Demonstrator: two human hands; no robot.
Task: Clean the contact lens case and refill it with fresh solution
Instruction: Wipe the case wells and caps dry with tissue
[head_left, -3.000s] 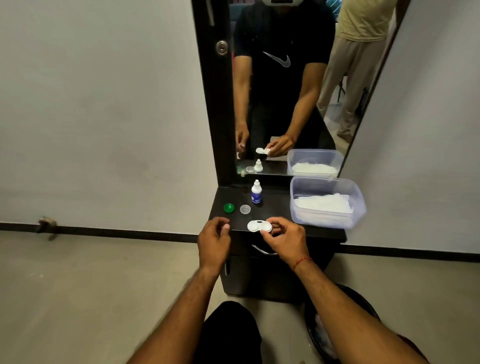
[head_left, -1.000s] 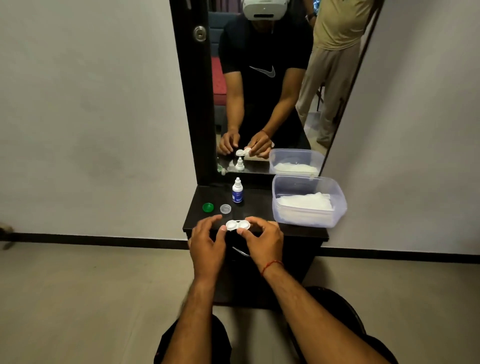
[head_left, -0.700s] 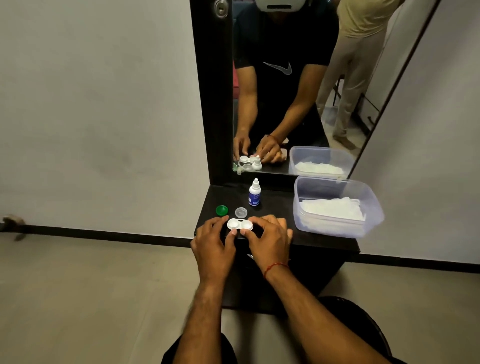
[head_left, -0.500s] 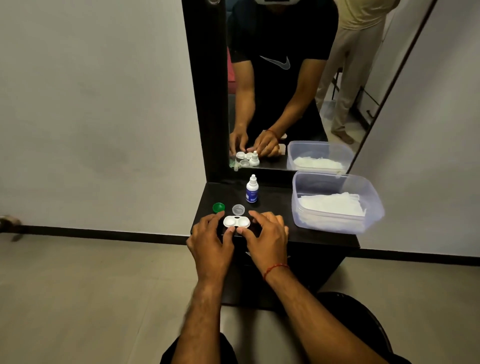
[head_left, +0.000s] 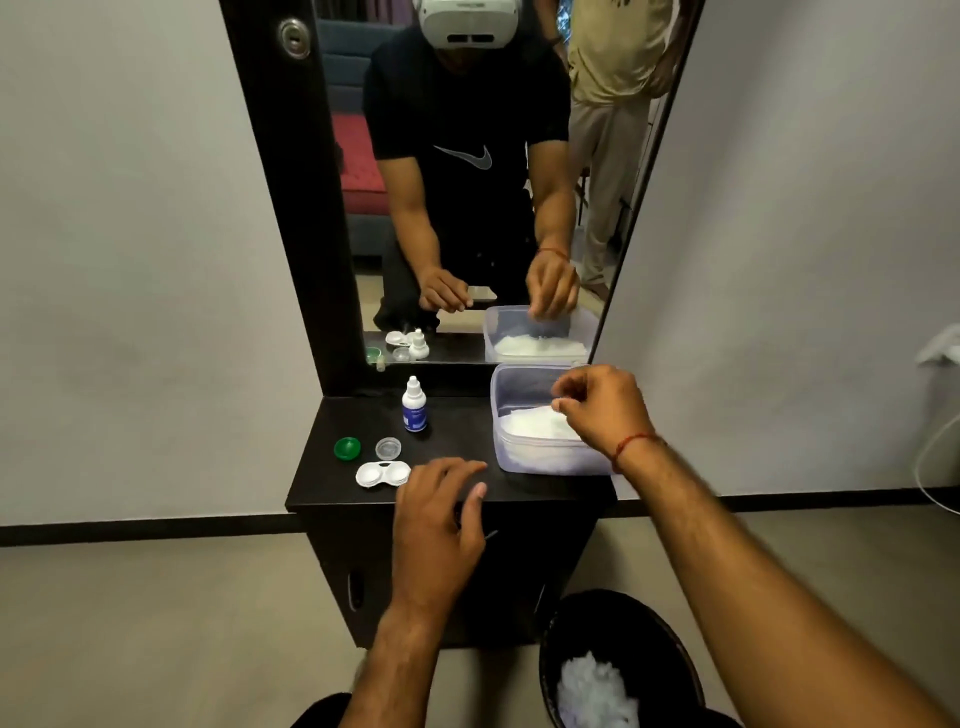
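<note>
The white contact lens case (head_left: 382, 474) lies open on the dark tabletop (head_left: 322, 478), both wells facing up. Its green cap (head_left: 347, 448) and clear cap (head_left: 388, 448) rest just behind it. A small solution bottle (head_left: 414, 406) stands upright further back. My left hand (head_left: 441, 509) hovers at the table's front edge, just right of the case, fingers loosely apart and holding nothing. My right hand (head_left: 602, 410) reaches into the clear plastic container (head_left: 519, 460), fingertips pinched at the white tissues (head_left: 532, 423); whether it grips one is unclear.
A tall mirror (head_left: 467, 182) rises behind the table and reflects me and a second person standing behind. A black bin (head_left: 618, 654) with crumpled white tissue stands on the floor at the lower right. A white cable hangs on the right wall.
Both hands have let go of the lens case, which now lies on the table. My right hand moved right to the tissue container. My left hand drew back toward the front edge.
</note>
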